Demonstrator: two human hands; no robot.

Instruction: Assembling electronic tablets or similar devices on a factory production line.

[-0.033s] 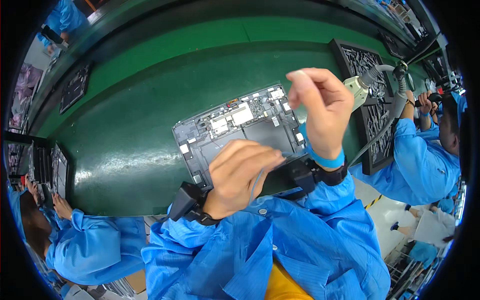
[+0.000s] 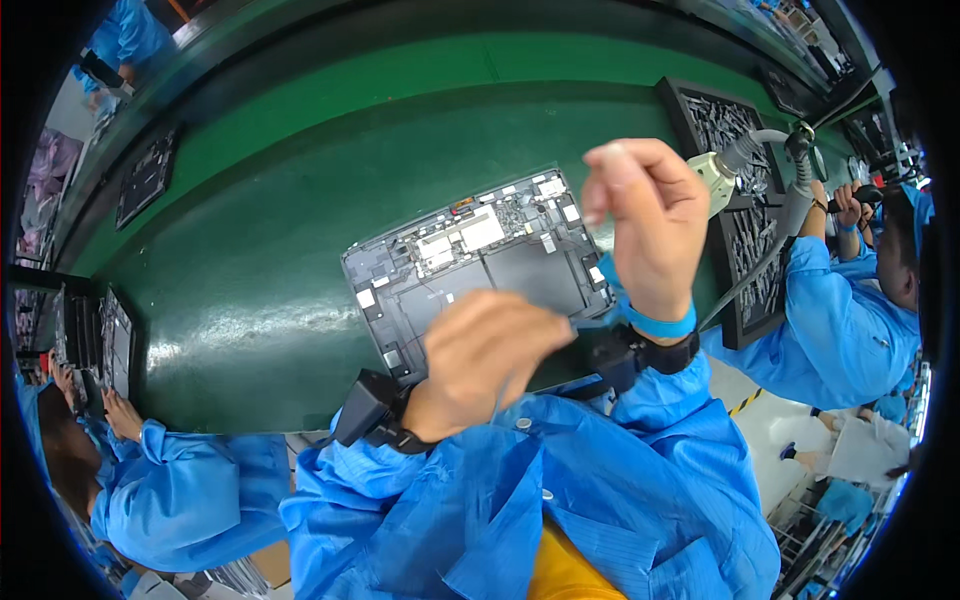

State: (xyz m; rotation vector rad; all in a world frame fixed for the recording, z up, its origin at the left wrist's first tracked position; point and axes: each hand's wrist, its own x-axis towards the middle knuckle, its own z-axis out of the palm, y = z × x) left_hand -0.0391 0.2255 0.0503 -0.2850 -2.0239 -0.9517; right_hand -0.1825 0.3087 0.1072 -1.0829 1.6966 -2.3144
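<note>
My left hand (image 2: 480,350), blurred by motion, is closed, its fingertips at the loose end of a blue wrist strap (image 2: 660,322) worn on my right wrist. My right hand (image 2: 655,220) is raised, palm side partly showing, with its fingers curled in and the thumb near them; nothing shows in it. Below and between my hands lies an opened laptop base (image 2: 535,275), its circuit board and dark battery cells exposed. My left hand covers part of its near edge.
The laptop base rests on a green work surface (image 2: 250,260). At right stand black trays (image 2: 735,330) of small parts, near a pale device on a grey hose (image 2: 712,180). More laptop parts (image 2: 148,178) lie at left. Co-workers in blue sit on both sides.
My left hand has shifted slightly and become more blurred. My right hand has moved a little to the right. The laptop base appears slightly farther left in view.
</note>
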